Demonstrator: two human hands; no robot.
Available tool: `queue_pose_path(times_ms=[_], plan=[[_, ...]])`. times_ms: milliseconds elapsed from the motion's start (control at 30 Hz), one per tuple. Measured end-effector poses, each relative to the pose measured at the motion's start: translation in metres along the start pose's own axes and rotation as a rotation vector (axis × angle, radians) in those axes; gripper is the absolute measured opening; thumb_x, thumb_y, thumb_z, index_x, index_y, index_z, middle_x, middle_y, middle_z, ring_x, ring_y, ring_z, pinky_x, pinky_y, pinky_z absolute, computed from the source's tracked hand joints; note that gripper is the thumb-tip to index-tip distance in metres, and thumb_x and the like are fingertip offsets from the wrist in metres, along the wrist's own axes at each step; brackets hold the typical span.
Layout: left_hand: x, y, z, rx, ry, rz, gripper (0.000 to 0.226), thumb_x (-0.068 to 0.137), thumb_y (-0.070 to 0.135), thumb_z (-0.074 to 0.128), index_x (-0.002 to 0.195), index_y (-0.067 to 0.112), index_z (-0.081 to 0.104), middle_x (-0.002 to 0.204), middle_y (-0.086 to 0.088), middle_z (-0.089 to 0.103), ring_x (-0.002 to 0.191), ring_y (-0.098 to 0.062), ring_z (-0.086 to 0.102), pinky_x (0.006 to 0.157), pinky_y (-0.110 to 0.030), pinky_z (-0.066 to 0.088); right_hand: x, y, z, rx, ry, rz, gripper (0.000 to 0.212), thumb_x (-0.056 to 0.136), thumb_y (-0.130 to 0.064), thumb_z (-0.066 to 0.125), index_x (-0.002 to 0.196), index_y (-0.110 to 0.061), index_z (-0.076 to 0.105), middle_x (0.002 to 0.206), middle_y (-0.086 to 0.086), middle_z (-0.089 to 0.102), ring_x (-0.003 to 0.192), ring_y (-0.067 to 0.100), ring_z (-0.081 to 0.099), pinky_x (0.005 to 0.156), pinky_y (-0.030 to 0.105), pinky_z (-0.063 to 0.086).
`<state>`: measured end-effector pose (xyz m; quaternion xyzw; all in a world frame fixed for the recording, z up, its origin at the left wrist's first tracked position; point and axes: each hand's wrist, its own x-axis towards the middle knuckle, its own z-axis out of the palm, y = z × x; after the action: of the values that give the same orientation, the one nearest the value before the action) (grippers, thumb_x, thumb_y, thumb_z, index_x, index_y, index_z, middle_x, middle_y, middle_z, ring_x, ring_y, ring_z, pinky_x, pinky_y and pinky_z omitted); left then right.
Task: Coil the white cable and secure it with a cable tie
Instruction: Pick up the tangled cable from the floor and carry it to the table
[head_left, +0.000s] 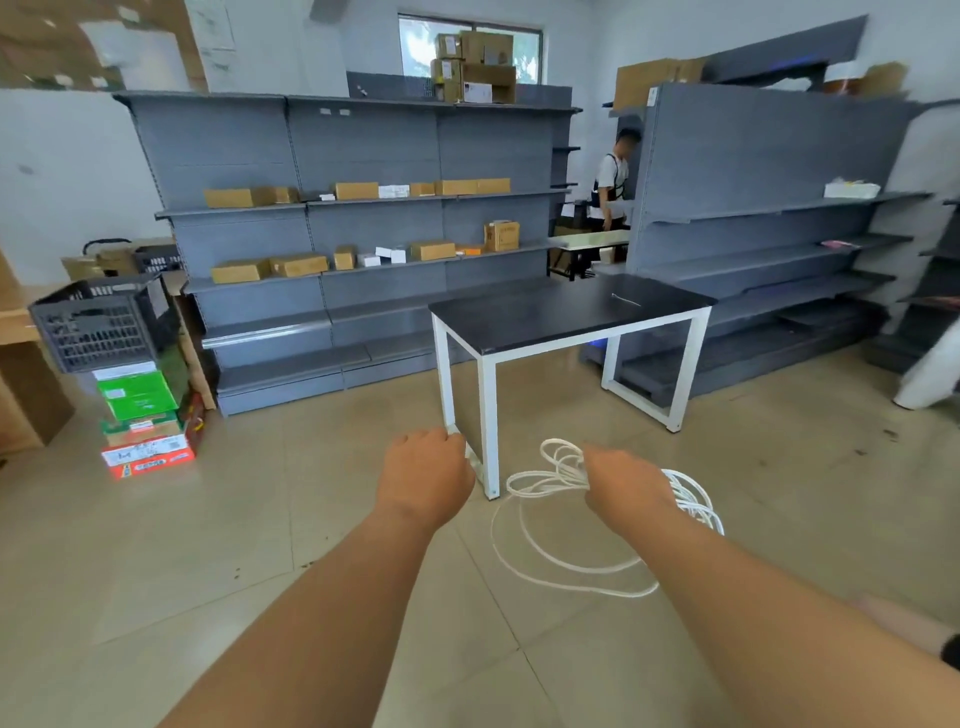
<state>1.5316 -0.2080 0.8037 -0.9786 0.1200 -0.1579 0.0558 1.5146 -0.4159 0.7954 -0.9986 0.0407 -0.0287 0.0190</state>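
The white cable (566, 569) hangs in loose loops from my right hand (626, 486), which is shut on a bundle of its turns; long loops droop below toward the tiled floor. My left hand (426, 475) is held out to the left of the cable with its fingers curled, and its palm side is hidden, so I cannot tell whether it holds anything. A thin pale cable tie (626, 300) lies on the dark top of the table (519, 325) ahead of me, near its far right part.
The table has white legs and stands just beyond my hands. Grey shelving (363, 156) with cardboard boxes lines the back, more shelving (753, 182) stands right. A black crate (98, 322) on stacked cartons sits left. A person (612, 182) stands between the shelves.
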Motion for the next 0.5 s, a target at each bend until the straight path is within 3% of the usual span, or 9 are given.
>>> queue_pose_path(times_ms=[333,500], plan=[[0.240,-0.010,0.062,0.021,0.052,0.177,0.026,0.095,0.026,0.034,0.101,0.014,0.057,0.100,-0.003,0.060,0.094,-0.023,0.057,0.076,-0.031,0.037,0.225,0.023,0.006,-0.006,0.006,0.121,0.025,0.089,-0.006,0.046,0.112,-0.013,0.053,0.110,0.007,0.063,0.102,0.028,0.061,0.073,0.032,0.041],[0.345,-0.003,0.082,0.035,0.084,0.266,0.024,0.093,0.022,0.036,0.097,0.013,0.057,0.098,-0.004,0.060,0.090,-0.025,0.057,0.073,-0.031,0.036,0.306,0.058,0.005,-0.014,-0.019,0.212,0.026,0.091,-0.008,0.045,0.116,-0.014,0.052,0.111,0.007,0.063,0.103,0.028,0.061,0.080,0.034,0.047]])
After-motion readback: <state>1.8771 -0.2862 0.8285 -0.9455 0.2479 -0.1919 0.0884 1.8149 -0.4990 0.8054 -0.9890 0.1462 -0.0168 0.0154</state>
